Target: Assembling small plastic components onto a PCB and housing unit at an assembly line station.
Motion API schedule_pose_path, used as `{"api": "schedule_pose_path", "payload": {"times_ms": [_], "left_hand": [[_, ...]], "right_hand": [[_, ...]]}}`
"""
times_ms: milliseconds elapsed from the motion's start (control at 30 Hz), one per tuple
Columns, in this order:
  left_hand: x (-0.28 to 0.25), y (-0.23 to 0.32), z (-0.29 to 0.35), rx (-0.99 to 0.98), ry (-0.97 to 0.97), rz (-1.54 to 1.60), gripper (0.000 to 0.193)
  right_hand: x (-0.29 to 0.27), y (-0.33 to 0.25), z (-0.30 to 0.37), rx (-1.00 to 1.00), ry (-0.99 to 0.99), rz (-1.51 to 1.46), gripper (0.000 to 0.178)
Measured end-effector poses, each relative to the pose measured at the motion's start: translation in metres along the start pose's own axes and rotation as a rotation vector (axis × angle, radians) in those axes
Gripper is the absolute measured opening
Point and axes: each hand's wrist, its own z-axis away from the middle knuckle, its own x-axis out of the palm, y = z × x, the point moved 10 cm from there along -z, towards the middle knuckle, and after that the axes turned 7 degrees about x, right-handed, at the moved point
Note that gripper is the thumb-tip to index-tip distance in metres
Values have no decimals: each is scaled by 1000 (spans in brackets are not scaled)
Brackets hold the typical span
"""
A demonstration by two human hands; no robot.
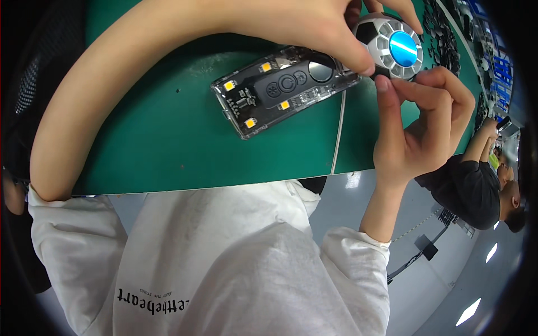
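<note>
A round silver-and-black finned head with a shiny blue disc (403,49) is held up at the top right. My left hand (330,31) reaches across from the left and is closed round it, thumb on its lower left side, other fingers partly hidden behind. My right hand (423,120) comes from below, with thumb and index finger pinched at the head's lower rim. Any small piece between those fingertips is hidden. Beside my left thumb lies a clear-and-black rectangular device body (274,89) with yellow square lights, buttons and a round silver disc; whether it joins the head cannot be made out.
Beneath everything is a green work mat (269,157) with a pale line crossing it. Many small black parts (443,33) are heaped at the far right. Blue bins (504,70) stand beyond. To the right sits another person in a black shirt (465,193).
</note>
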Motion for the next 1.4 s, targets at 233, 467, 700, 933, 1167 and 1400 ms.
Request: {"api": "schedule_pose_path", "payload": {"times_ms": [233, 467, 700, 933, 1167, 1400], "left_hand": [[1, 29, -22, 185, 89, -170, 47], [-11, 42, 14, 355, 114, -349, 47], [9, 9, -12, 156, -91, -234, 54], [9, 7, -4, 360, 104, -415, 45], [16, -3, -9, 111, 15, -392, 40], [-41, 7, -17, 406, 372, -574, 42]], "right_hand": [[4, 17, 7, 95, -59, 39, 30], [43, 55, 10, 444, -164, -555, 85], [68, 93, 12, 722, -71, -705, 38], [84, 105, 29, 1001, -250, -574, 73], [79, 115, 26, 946, -227, -631, 69], [56, 41, 8, 442, -174, -324, 53]]}}
